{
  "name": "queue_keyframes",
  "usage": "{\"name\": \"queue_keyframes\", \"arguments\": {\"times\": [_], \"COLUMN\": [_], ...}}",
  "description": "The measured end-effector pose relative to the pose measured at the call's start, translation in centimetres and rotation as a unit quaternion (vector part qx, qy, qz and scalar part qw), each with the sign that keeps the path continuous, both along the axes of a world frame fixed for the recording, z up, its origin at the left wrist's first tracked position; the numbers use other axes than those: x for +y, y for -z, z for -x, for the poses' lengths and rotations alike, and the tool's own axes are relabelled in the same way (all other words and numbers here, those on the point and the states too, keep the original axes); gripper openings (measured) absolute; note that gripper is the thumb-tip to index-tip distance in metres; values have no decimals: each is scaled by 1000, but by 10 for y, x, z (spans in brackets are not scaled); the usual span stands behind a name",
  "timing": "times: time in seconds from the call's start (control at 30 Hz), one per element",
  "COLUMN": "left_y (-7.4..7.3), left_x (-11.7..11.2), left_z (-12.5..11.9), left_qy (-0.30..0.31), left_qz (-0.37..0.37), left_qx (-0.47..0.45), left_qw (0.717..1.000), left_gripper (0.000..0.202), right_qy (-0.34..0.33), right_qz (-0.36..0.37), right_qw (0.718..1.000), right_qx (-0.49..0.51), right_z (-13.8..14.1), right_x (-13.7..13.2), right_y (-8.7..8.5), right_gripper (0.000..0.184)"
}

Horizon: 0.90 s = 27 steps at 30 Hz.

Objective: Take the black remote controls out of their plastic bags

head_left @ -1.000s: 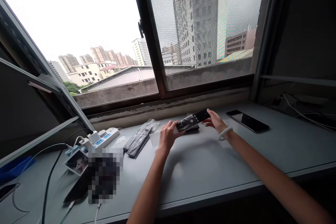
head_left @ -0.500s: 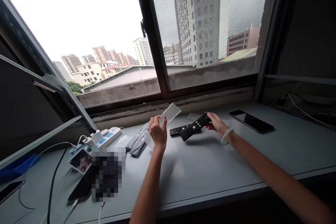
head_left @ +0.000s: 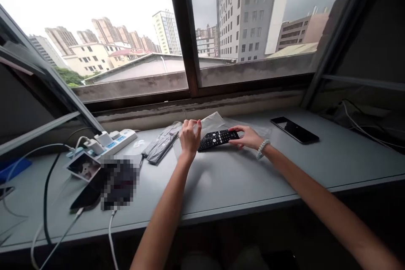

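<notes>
My left hand [head_left: 189, 136] is closed on a clear plastic sleeve [head_left: 211, 120], pinching it just left of a black remote control [head_left: 217, 139]. The remote lies flat on the grey desk [head_left: 240, 177]. My right hand [head_left: 247, 136] rests its fingers on the remote's right end, and a bead bracelet sits on that wrist. More clear plastic lies behind the remote.
Bagged dark remotes [head_left: 160, 150] lie left of my hands. A white power strip [head_left: 110, 141] with plugs and cables sits at the far left, beside a small photo card [head_left: 84, 166]. A black phone [head_left: 294, 129] lies at the right, with the window sill behind.
The remote, lifted at an angle before, now lies flat on the desk. My left hand has lowered the plastic sleeve from the air to beside the remote. The view has tilted down.
</notes>
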<state>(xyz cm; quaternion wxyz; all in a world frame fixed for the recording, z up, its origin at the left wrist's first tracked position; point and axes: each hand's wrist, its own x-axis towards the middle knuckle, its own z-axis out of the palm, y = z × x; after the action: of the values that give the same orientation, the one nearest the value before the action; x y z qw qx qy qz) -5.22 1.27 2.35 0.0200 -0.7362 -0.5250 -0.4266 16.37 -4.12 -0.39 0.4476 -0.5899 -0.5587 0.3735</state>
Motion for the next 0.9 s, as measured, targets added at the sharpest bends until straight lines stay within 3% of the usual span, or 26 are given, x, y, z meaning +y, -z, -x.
{"name": "queue_keyframes", "arguments": {"times": [0.13, 0.2, 0.33, 0.4, 0.53, 0.67, 0.77, 0.9], "left_y": [11, 17, 26, 28, 27, 24, 23, 24], "left_x": [-9, -15, -24, -26, -27, -27, -22, -4], "left_z": [-17, -28, -44, -47, -47, -48, -46, -37], "left_qy": [47, 67, 98, 112, 137, 159, 155, 107], "left_qz": [35, 43, 49, 44, 21, -13, -26, -20], "left_qx": [62, 100, 140, 155, 179, 176, 152, 88], "left_qw": [996, 992, 984, 981, 974, 971, 976, 990], "left_gripper": [28, 26, 29, 29, 28, 27, 25, 24], "right_qy": [0, 12, 77, 78, 31, -3, 27, 103], "right_qz": [10, 5, -93, -149, -245, -228, -215, -207], "right_qw": [998, 995, 982, 972, 953, 962, 966, 963], "right_qx": [-69, -99, -148, -162, -177, -152, -142, -139], "right_z": [0, -1, -7, -9, -5, 0, -6, -33], "right_x": [-4, -5, -3, -3, -5, -4, 4, 21], "right_y": [-3, -4, -7, -10, -15, -13, -10, -2], "right_gripper": [53, 62, 98, 103, 80, 38, 26, 26]}}
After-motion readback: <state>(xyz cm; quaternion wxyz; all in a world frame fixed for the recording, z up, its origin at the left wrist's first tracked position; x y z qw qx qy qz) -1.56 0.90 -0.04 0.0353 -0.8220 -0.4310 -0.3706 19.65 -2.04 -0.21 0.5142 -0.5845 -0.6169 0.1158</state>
